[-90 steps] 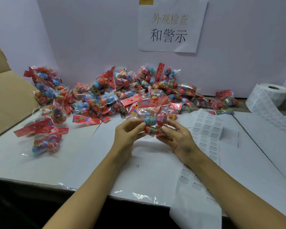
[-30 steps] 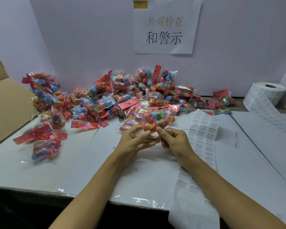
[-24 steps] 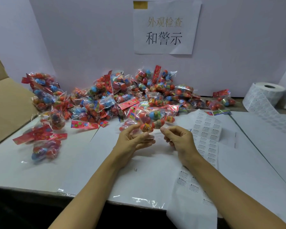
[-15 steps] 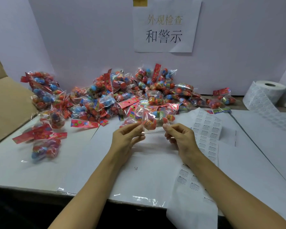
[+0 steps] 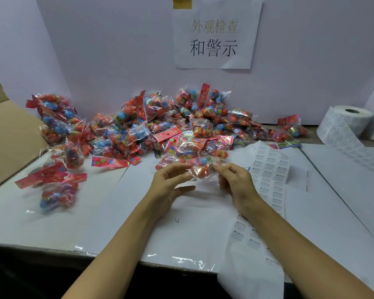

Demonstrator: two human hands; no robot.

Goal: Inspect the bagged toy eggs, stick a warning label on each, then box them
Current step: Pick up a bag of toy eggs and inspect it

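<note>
A clear bag of red and blue toy eggs (image 5: 202, 169) hangs between my hands just above the table. My left hand (image 5: 171, 182) pinches its left edge and my right hand (image 5: 235, 180) pinches its right edge. Behind it a big pile of bagged eggs (image 5: 160, 126) lies against the back wall. A strip of warning labels (image 5: 268, 175) lies flat to the right of my right hand, and it runs down past the table's front edge. A brown cardboard box (image 5: 7, 134) stands open at the far left.
A roll of labels (image 5: 345, 124) stands at the back right, its tail trailing over the table. Several separate bags (image 5: 56, 184) lie at the left by the box. A paper sign (image 5: 216, 33) hangs on the wall. White sheets (image 5: 192, 229) cover the table.
Both hands have turned the bag over and lifted it a little. They now pinch it by its edges, further apart than before.
</note>
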